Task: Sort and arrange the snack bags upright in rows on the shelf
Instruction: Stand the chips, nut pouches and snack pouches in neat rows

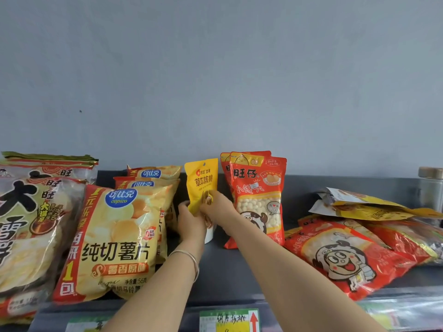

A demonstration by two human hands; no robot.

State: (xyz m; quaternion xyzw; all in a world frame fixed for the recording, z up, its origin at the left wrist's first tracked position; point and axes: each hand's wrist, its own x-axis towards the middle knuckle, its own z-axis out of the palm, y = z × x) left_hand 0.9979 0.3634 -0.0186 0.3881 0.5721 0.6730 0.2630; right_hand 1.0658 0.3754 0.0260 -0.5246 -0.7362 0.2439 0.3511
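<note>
Both hands meet at the lower part of a small yellow bag (202, 180), which stands upright near the back wall (239, 80) of the shelf (227, 267). The left hand (190, 224) wraps its fingers around the bag's lower left edge; the right hand (217, 207) pinches a crumpled fold at the bag's lower front. A silver bracelet (191, 258) sits on the left wrist.

The bag fills a narrow slot between three upright chip bags (112, 238) on its left and two upright red bags (257, 197) on its right, close to both. Bare shelf lies open in front of the slot, out to the front edge with its price tag (230, 319). Further left stand large cracker bags (31, 219). To the right, red bags lie flat (345, 257) under flat yellow bags (364, 207), reaching the front edge. A jar (430, 188) stands at the far right.
</note>
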